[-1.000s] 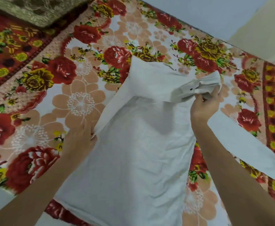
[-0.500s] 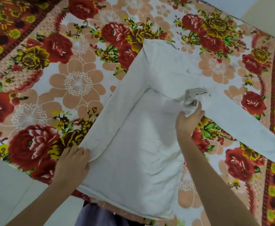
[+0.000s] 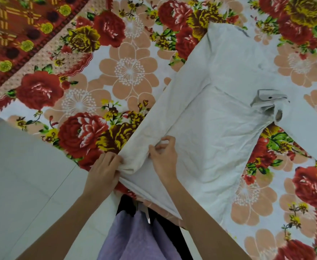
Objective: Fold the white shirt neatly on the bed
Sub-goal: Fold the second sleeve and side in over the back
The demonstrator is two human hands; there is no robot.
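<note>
The white shirt (image 3: 217,128) lies spread on the flowered bed sheet (image 3: 127,72), its left side turned in as a long strip. The collar (image 3: 268,100) points to the right and one sleeve (image 3: 308,132) stretches off toward the right edge. My left hand (image 3: 103,171) grips the bunched lower corner of the folded strip at the bed's near edge. My right hand (image 3: 163,158) pinches the cloth just to the right of that, fingers curled on the fabric.
The bed's near edge runs diagonally past my hands, with pale floor (image 3: 22,184) to the left below it. My purple garment (image 3: 135,239) shows at the bottom middle. A dark red patterned border (image 3: 13,34) of the sheet fills the upper left.
My right hand let go of the collar and came down to the shirt's lower left corner beside my left hand. The collar now lies flat. The view tilted down toward the bed's edge.
</note>
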